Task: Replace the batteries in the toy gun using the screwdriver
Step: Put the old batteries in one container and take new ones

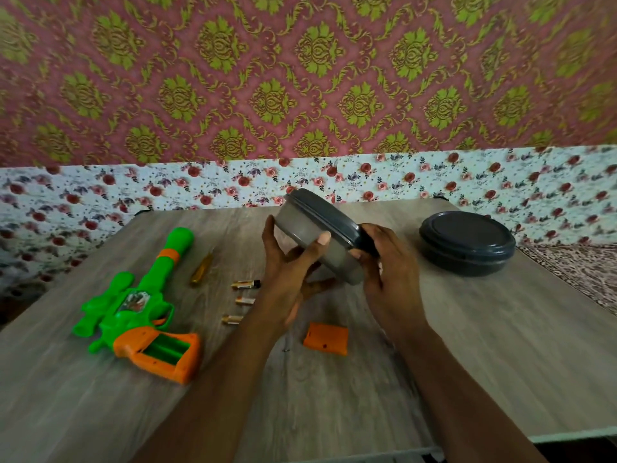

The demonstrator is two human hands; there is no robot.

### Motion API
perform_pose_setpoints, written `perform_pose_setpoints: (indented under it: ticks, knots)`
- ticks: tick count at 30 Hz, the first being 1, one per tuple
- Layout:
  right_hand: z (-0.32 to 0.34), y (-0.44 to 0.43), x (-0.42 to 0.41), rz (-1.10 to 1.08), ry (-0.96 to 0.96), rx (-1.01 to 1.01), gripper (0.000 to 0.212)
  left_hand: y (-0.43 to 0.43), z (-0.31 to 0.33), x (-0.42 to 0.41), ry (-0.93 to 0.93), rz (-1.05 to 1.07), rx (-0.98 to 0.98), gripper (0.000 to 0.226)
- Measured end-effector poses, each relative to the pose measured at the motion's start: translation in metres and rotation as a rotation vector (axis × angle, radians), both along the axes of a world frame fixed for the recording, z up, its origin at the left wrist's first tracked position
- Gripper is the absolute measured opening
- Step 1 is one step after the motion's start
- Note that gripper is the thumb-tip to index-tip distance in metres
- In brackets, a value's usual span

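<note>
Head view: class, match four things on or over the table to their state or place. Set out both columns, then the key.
Things: 1 gun; 2 cover; 3 batteries; 4 nearer tub.
States: a held tilted by left hand and right hand; b compartment open; c orange, loose on table; d three in a row beside the gun.
Pairs: 1-b; 2-c; 3-d; 4-a.

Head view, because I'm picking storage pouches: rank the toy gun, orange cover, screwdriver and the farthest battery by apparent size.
1. toy gun, clearly largest.
2. orange cover.
3. screwdriver: about as long as the cover but much thinner; the cover lies nearer the camera, so this pair is unsure.
4. farthest battery, smallest.
</note>
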State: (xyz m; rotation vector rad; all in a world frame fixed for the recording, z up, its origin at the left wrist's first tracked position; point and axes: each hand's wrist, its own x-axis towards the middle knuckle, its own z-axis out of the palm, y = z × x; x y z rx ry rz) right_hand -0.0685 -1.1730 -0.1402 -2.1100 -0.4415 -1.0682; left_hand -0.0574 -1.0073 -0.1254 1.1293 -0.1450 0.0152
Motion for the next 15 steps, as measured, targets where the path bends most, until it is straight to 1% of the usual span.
perform_pose_setpoints:
  ticks: [2,4,7,10,15]
  knots:
    - [0.004,0.001,-0.004,0.044,-0.049,0.012,0.034,0.001,0.002,-0.003,-0.003,-0.018,-0.057,0.095]
    - [0.005,0.001,-0.007,0.094,-0.058,0.037,0.032,0.002,0.002,-0.005,0.001,-0.013,-0.088,0.090]
    - [0.007,0.002,-0.008,0.166,-0.054,0.050,0.030,0.007,0.004,-0.006,0.018,-0.001,-0.086,0.097]
    - [0.005,0.002,-0.007,0.171,-0.065,0.024,0.031,0.009,0.002,-0.004,0.007,-0.003,-0.089,0.097]
    - [0.004,-0.001,-0.006,0.184,-0.021,0.014,0.035,0.012,0.003,-0.006,0.011,-0.027,-0.101,0.103]
